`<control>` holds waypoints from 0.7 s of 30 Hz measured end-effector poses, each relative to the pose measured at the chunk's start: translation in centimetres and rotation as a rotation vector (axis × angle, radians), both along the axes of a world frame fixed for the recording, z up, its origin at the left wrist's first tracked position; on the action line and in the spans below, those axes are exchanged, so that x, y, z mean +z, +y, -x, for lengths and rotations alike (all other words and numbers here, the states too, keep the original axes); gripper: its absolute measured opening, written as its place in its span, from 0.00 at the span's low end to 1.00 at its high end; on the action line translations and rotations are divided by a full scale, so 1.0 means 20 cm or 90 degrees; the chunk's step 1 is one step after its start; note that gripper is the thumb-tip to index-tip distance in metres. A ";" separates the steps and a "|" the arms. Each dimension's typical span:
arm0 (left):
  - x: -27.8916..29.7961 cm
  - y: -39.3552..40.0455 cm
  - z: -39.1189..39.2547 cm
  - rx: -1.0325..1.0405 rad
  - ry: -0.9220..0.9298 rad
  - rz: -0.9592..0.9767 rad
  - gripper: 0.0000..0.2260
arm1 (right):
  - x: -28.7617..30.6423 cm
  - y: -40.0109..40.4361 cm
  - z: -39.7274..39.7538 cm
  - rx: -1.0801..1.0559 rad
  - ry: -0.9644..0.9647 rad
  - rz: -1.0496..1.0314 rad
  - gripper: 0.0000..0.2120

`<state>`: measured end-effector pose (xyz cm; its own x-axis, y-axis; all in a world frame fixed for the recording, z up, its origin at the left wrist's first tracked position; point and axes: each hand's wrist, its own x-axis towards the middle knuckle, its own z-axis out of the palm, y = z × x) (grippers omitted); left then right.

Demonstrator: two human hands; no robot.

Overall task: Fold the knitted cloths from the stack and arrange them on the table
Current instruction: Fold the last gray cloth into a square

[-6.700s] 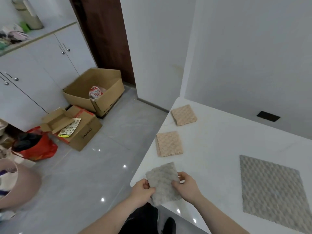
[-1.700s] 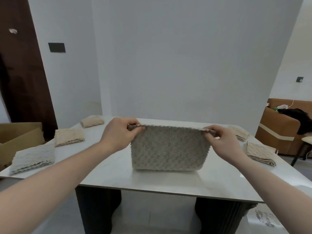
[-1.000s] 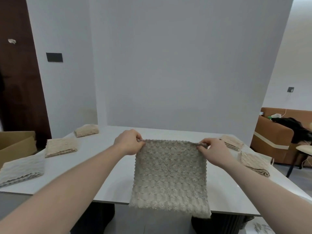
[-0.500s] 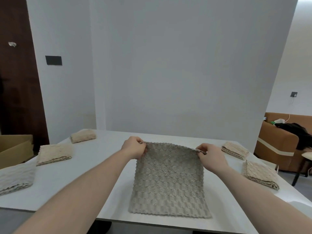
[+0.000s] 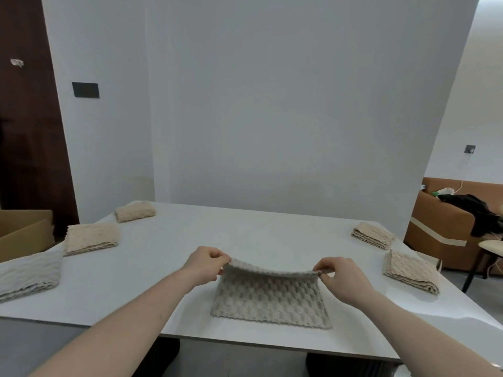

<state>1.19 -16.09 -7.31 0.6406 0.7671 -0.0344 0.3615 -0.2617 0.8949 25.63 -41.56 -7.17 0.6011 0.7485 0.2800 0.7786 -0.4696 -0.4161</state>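
White tabletop (image 5: 245,240) carries folded cloths down its left (image 5: 91,238) and right (image 5: 409,270) edges, leaving the near middle free for my grey knitted cloth (image 5: 269,300). Its near half lies flat as an anchor, while my left hand (image 5: 205,266) and right hand (image 5: 340,277) each pinch a far corner, lifted to fold toward me.

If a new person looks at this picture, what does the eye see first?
First, the grey knitted cloth at the table's near edge, its far edge lifted by the left hand and right hand. Then folded cloths lining the white table: three on the left, two on the right.
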 end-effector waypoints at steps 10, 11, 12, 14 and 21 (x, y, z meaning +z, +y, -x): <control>-0.22 -0.10 0.15 -0.036 0.131 -0.125 0.04 | -0.23 -0.11 0.10 0.019 0.002 0.086 0.14; -0.23 -0.11 0.16 -0.037 0.139 -0.135 0.04 | -0.25 -0.12 0.10 0.017 0.003 0.086 0.13; -0.24 -0.12 0.17 -0.039 0.149 -0.145 0.04 | -0.26 -0.13 0.10 0.013 0.003 0.088 0.13; -0.26 -0.14 0.18 -0.043 0.168 -0.162 0.04 | -0.29 -0.14 0.11 0.008 0.008 0.092 0.13; -0.28 -0.16 0.18 -0.015 0.153 -0.162 0.05 | -0.33 -0.17 0.13 -0.008 0.026 0.005 0.13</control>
